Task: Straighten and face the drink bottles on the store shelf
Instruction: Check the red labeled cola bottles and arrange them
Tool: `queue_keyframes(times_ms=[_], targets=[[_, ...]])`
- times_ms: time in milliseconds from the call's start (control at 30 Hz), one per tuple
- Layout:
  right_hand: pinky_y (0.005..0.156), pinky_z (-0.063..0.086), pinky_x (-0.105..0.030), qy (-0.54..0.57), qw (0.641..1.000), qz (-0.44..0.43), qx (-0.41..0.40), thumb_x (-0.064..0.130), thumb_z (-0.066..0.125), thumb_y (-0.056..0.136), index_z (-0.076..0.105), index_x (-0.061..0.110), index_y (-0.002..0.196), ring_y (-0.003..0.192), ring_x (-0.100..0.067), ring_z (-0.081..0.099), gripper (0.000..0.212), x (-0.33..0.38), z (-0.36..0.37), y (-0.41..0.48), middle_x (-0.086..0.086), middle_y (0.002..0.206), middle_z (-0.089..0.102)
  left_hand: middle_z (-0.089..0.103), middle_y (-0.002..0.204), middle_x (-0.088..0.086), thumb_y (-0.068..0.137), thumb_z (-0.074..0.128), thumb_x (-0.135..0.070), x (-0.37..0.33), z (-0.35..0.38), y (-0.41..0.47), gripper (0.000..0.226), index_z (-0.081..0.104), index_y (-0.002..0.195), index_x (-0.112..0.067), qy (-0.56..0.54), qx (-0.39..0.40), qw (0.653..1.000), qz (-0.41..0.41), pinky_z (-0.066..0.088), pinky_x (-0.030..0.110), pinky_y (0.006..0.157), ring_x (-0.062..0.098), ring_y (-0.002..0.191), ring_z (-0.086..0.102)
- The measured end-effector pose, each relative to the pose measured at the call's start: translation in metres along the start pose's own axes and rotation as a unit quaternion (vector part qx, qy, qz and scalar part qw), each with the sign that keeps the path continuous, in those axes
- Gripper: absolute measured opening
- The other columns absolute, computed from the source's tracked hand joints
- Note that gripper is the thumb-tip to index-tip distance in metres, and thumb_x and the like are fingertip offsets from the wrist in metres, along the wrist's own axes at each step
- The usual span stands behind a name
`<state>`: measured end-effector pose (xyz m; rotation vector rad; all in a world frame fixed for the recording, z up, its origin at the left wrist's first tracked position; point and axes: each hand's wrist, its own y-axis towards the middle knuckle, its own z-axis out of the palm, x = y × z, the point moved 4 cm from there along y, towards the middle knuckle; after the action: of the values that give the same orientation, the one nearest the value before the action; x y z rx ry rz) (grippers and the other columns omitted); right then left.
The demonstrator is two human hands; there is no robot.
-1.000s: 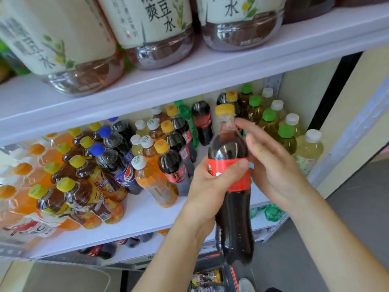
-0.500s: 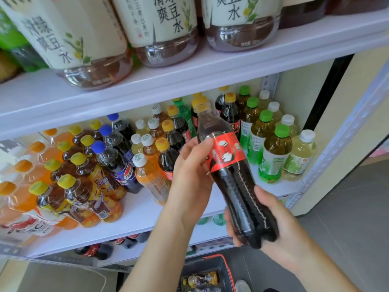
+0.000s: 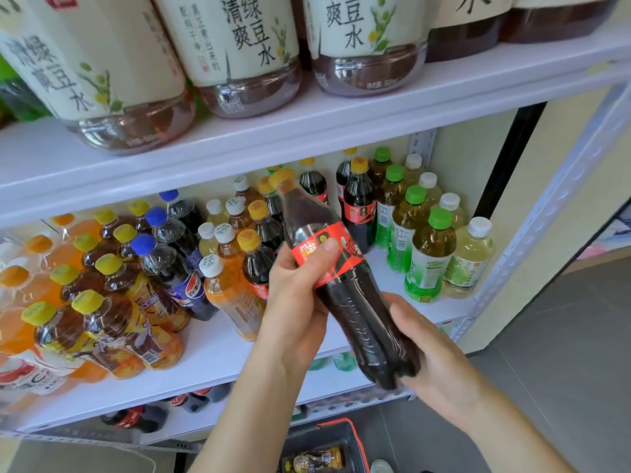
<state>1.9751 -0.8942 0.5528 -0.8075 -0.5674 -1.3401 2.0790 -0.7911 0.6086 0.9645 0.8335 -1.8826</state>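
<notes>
At the left of the frame the tea bottles [image 3: 102, 302] with yellow caps lean against each other, and the blue-capped colas [image 3: 177, 268] beside them lean too. A nudge from the left forearm could tip that whole group towards the front edge of the shelf [image 3: 211, 356].

In the middle, the cola bottle [image 3: 345, 285] is held in the air in front of the shelf. It is tilted, with its yellow cap pointing up and in towards the rows and its base down to the lower right. The left hand [image 3: 297, 302] grasps it at the red label, thumb on the front and fingers wrapped behind. The right hand [image 3: 437, 363] cups the base with its fingers curled under it. The cap is close to the orange-drink bottles [image 3: 222, 278] and the dark bottles behind them, so pushing it in at this angle would likely knock them. The upper shelf [image 3: 341, 131] overhangs, and swinging the bottle upright too high could clip its lip.

To the right, the standing colas [image 3: 358, 206] have bare shelf in front of them, which looks like the open slot. The green-capped teas [image 3: 426, 254] stand just beside it, so the gap is narrow. The metal post [image 3: 546, 216] closes off the far right. A basket [image 3: 336, 422] sits below.
</notes>
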Motion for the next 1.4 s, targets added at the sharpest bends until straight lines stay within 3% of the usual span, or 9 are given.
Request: queue_keyframes(times_ms=[133,267,500,633,767,900,1000,1167,1400], targets=[[0.079,0.056,-0.038,-0.086,0.994,-0.043,-0.045,0.033,0.087,0.065,0.061,0.033,0.107,0.091,-0.029,0.068,0.049,0.004,-0.011,-0.002,-0.013,0.108,0.069,0.065,0.09,0.008,0.069,0.084,-0.015,-0.014,-0.004,0.003,0.065,0.054,0.124,-0.001,0.027,-0.023,0.997,0.061,0.054,0.042,0.078,0.023,0.079,0.064],[0.069,0.059,-0.038,-0.025,0.999,-0.019,-0.027,0.041,0.089,0.064,0.063,0.017,0.117,0.092,-0.046,0.068,0.064,0.003,-0.013,-0.004,-0.028,0.11,0.067,0.065,0.097,0.009,0.072,0.082,-0.026,-0.018,-0.011,0.005,0.061,0.057,0.124,-0.008,0.002,-0.02,0.999,0.027,0.055,0.044,0.085,0.024,0.088,0.063],[0.055,0.057,-0.03,0.141,0.963,0.167,0.161,0.066,0.045,0.086,0.066,0.009,0.121,0.073,-0.034,0.072,0.07,-0.017,0.005,-0.007,-0.024,0.088,0.072,0.063,0.12,0.024,0.054,0.092,-0.03,-0.027,-0.019,0.007,0.094,0.051,0.13,0.008,-0.054,0.091,0.994,0.002,0.052,0.05,0.091,0.036,0.108,0.062],[0.054,0.057,-0.03,0.15,0.963,0.167,0.147,0.064,0.029,0.092,0.067,0.008,0.12,0.074,-0.034,0.072,0.073,-0.022,0.001,-0.004,-0.024,0.089,0.071,0.055,0.121,0.026,0.056,0.09,-0.02,-0.028,-0.019,0.006,0.098,0.042,0.136,0.009,-0.044,0.056,0.997,0.025,0.044,0.056,0.099,0.038,0.107,0.055],[0.06,0.057,-0.036,0.099,0.99,0.1,0.031,0.05,0.047,0.091,0.068,0.014,0.121,0.088,-0.031,0.069,0.051,-0.019,-0.008,0.004,-0.023,0.114,0.066,0.065,0.1,0.01,0.07,0.069,-0.011,-0.029,-0.019,0.007,0.05,0.057,0.119,-0.009,-0.016,-0.005,0.998,0.065,0.054,0.042,0.081,0.024,0.086,0.063],[0.066,0.055,-0.036,0.0,0.999,0.003,-0.037,0.038,0.087,0.066,0.063,0.025,0.113,0.088,-0.026,0.065,0.054,-0.011,-0.013,0.005,-0.015,0.109,0.065,0.07,0.093,0.002,0.06,0.087,-0.006,-0.036,-0.017,0.005,0.066,0.056,0.116,-0.015,0.057,-0.048,0.987,0.144,0.054,0.049,0.088,0.025,0.089,0.064],[0.062,0.056,-0.032,-0.02,0.997,-0.023,-0.069,0.021,0.083,0.073,0.061,0.022,0.115,0.095,-0.039,0.065,0.048,-0.009,-0.016,0.004,-0.025,0.111,0.064,0.071,0.088,-0.005,0.06,0.084,-0.019,-0.036,-0.017,0.004,0.055,0.058,0.108,-0.02,0.091,-0.056,0.982,0.153,0.054,0.052,0.09,0.02,0.087,0.065],[0.042,0.051,-0.029,0.037,0.994,0.069,-0.077,0.062,0.064,0.076,0.072,0.01,0.108,0.052,-0.03,0.064,0.061,-0.018,-0.016,0.002,-0.029,0.083,0.066,0.069,0.098,0.008,0.075,0.071,-0.02,-0.044,-0.024,0.009,0.04,0.056,0.11,-0.009,0.051,-0.027,0.992,0.108,0.052,0.044,0.082,0.021,0.087,0.065],[0.032,0.039,-0.022,0.075,0.978,0.191,-0.041,0.069,0.046,0.077,0.071,-0.002,0.105,0.031,-0.026,0.053,0.08,-0.034,-0.024,-0.002,-0.023,0.052,0.058,0.074,0.097,0.013,0.073,0.072,-0.014,-0.049,-0.024,0.007,0.041,0.052,0.109,-0.011,0.07,-0.017,0.989,0.13,0.054,0.043,0.079,0.025,0.084,0.071]])
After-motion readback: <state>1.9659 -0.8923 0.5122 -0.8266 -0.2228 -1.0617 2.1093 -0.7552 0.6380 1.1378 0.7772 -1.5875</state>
